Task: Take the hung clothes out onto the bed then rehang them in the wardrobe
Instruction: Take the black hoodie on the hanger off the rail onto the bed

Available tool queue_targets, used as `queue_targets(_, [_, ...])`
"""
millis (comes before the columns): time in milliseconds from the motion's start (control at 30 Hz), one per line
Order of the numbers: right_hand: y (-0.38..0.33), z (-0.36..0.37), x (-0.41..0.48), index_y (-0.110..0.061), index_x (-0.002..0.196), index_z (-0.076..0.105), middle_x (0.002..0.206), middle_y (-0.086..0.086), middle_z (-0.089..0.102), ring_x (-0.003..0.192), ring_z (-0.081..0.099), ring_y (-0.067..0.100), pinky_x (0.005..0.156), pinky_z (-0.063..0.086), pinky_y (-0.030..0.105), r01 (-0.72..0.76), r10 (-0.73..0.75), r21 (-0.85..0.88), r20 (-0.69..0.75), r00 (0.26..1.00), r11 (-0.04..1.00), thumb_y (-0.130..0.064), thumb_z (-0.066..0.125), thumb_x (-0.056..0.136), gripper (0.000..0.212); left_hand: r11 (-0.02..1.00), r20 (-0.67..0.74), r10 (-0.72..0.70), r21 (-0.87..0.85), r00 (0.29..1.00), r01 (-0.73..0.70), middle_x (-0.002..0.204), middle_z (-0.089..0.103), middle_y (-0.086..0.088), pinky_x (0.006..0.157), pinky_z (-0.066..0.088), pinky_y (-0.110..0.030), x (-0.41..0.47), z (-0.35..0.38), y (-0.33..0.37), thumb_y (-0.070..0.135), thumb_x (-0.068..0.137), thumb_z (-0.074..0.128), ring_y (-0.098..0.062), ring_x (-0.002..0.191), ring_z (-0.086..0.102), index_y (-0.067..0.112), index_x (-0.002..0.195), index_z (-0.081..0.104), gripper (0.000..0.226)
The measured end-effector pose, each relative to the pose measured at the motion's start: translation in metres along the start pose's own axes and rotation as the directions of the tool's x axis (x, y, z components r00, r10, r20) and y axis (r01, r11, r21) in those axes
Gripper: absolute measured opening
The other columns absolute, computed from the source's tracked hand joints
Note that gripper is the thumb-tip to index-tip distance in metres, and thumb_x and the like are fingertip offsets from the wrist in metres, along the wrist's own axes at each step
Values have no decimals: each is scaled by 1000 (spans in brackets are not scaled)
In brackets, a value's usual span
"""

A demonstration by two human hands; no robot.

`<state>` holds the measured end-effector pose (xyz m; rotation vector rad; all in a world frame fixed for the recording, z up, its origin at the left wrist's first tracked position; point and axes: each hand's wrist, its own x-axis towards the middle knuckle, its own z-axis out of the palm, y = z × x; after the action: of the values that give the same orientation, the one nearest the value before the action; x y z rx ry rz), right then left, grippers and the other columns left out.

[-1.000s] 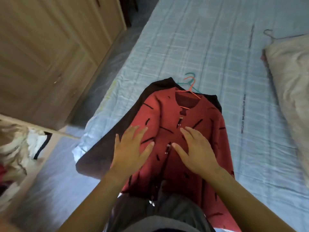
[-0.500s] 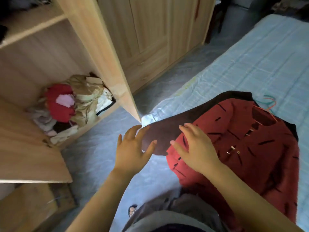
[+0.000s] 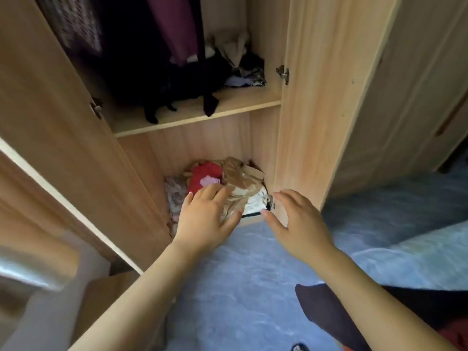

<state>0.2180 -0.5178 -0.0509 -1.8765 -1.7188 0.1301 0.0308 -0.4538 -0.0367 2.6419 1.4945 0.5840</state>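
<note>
While dark hung clothes (image 3: 157, 36) are left in the wardrobe (image 3: 316, 97), both the left hand (image 3: 205, 221) and right hand (image 3: 298, 224) are held empty, fingers spread; few garments are laid on the bed (image 3: 417, 252)

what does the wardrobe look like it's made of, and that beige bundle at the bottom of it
Wardrobe: pale wood-grain panels, matt, likely laminated board; the grain looks uniform and printed. Beige bundle: thin, slightly glossy fabric, perhaps satin or nylon, judging by its soft sheen and fine crumples.

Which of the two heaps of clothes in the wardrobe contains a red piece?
The lower heap, on the wardrobe floor near the left hand; the heap on the shelf above shows none.
</note>
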Motion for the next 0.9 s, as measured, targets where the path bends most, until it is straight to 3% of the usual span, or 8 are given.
queue_targets(100, [-18,1,67,-6,116,62,120,10,60,110,57,29,89,46,36,99,-99,-4,-87,991,995,-58,35,83,67,999,-67,-11,44,998,14,126,55,0,100,38,-51,51,-21,-29,62,82,29,-26,116,51,25,127,52,63])
queue_targets(267, [-33,-12,195,-15,134,48,142,1,42,129,39,20,104,33,32,226,-225,-11,-128,966,974,-54,45,90,59,990,-173,11,139,985,13,119,56,-3,96,40,-49,156,-51,-62,63,84,26,-28,110,53,19,124,52,65])
queue_targets(400, [-43,-40,310,-17,137,43,144,-3,36,131,35,15,100,32,26,317,-310,-4,-216,926,949,-52,43,91,57,989,-294,28,148,955,16,129,53,1,100,38,-49,253,-83,-77,62,84,26,-23,118,50,25,133,47,64])
queue_targets(500, [-58,-72,392,-17,137,44,143,-2,39,131,36,16,102,35,32,398,-380,-4,-308,872,917,-50,43,91,56,989,-376,11,138,927,44,131,53,1,98,41,-45,328,-115,-85,59,86,31,-21,120,49,26,133,47,60])
queue_targets(667, [-81,-115,507,-21,141,36,146,-6,35,132,33,13,99,33,27,514,-506,-75,-347,790,854,-53,39,93,58,985,-465,22,164,885,61,135,49,1,96,43,-40,436,-169,-99,56,91,40,-19,122,47,27,135,44,53])
queue_targets(900, [-131,-166,634,-18,141,37,143,-1,40,120,47,18,93,38,28,584,-579,-134,-420,699,801,-53,39,93,59,956,-587,84,276,805,101,133,49,0,94,43,-44,538,-259,-128,58,88,38,-21,119,47,29,133,44,54])
